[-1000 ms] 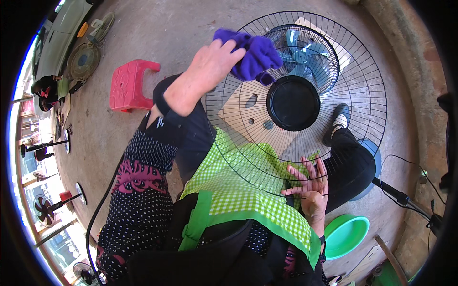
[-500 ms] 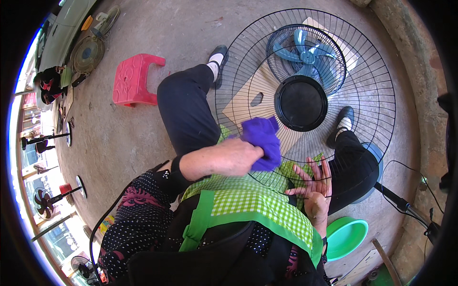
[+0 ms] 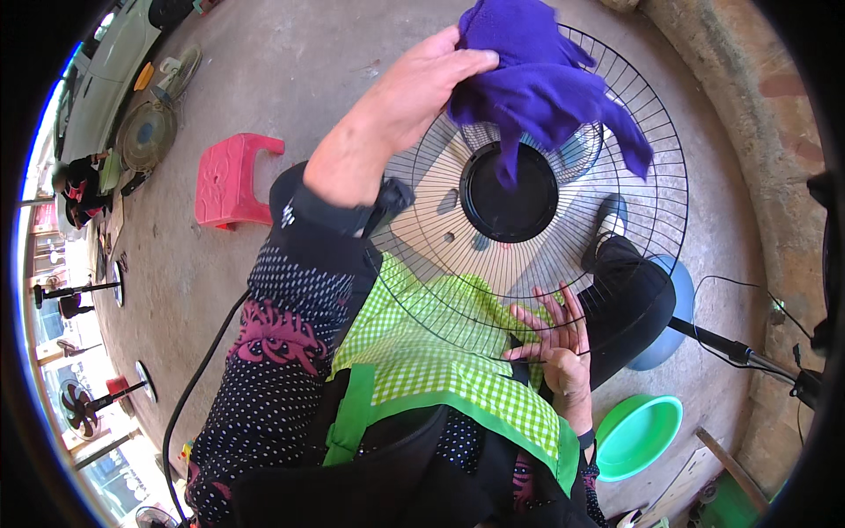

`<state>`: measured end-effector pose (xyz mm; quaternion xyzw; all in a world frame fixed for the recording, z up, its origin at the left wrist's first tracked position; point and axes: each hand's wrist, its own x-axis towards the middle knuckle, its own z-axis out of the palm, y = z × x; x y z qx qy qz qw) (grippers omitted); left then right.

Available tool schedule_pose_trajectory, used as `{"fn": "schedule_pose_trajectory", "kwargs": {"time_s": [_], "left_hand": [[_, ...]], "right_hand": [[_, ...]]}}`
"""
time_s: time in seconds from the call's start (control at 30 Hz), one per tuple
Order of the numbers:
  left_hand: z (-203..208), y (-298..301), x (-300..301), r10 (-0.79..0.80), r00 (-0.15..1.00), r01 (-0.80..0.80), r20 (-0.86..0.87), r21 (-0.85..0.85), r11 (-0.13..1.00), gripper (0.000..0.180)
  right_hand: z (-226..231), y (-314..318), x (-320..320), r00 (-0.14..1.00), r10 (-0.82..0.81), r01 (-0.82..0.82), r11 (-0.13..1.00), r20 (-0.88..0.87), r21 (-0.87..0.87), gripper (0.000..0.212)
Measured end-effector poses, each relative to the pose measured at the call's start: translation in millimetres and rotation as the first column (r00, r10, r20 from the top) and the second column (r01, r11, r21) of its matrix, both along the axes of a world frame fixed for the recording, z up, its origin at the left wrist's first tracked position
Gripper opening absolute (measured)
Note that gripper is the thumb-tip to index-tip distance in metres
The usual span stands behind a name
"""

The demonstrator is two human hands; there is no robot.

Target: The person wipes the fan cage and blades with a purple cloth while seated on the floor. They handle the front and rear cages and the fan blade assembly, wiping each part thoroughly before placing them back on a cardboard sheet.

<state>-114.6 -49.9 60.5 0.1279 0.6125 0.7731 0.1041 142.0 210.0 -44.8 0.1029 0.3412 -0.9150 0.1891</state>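
Observation:
My left hand (image 3: 421, 86) is raised over the far side of a black wire fan guard (image 3: 506, 207), its fingers and thumb gripping a purple cloth (image 3: 541, 84). The cloth hangs loosely across the guard's far wires and reaches the solid round centre. My right hand (image 3: 559, 339) holds the near rim of the guard, thumb on one side and fingers spread behind the wires. Beneath the guard, a fan with blue blades (image 3: 579, 151) is mostly covered by the cloth. Cardboard (image 3: 427, 211) lies on the floor under it.
A red plastic stool (image 3: 231, 180) stands to the left. At lower right sit a green basin (image 3: 638, 436) and a blue round base (image 3: 660, 348) with a black pole (image 3: 713, 341). Fan parts (image 3: 145, 136) and another person (image 3: 81, 185) are at far left.
My left hand has swept the purple cloth from the guard's near left to its far side, and the cloth has opened out. My right hand keeps its hold on the rim.

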Motion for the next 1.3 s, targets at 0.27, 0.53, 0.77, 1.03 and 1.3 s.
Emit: {"fn": "schedule_pose_trajectory", "kwargs": {"time_s": [0.27, 0.53, 0.77, 1.03, 1.3], "left_hand": [[-34, 65, -30, 0.326, 0.945, -0.326, 0.016, 0.017, 0.945, 0.045], [-15, 121, 17, -0.077, 0.849, -0.220, -0.523, -0.483, 0.848, 0.040], [-34, 120, 115, -0.545, 0.760, 0.116, -0.355, -0.750, 0.651, 0.042], [-47, 51, 148, -0.773, 0.622, 0.631, 0.125, -0.665, 0.401, 0.054], [-51, 6, 123, -0.514, 0.693, 0.511, 0.505, 0.158, 0.845, 0.062]], "right_hand": [[6, -5, 2, 0.998, 0.066, -0.066, 0.997, 0.003, 0.041, 0.100], [11, -6, 3, 0.994, 0.105, -0.105, 0.993, 0.013, 0.046, 0.099], [3, -4, 7, 0.998, 0.030, -0.032, 0.999, 0.060, 0.037, 0.089], [-4, -3, 3, 0.988, -0.150, 0.157, 0.960, -0.047, 0.231, 0.093], [-4, -3, -19, 0.959, -0.222, 0.258, 0.941, -0.178, 0.217, 0.095]]}}
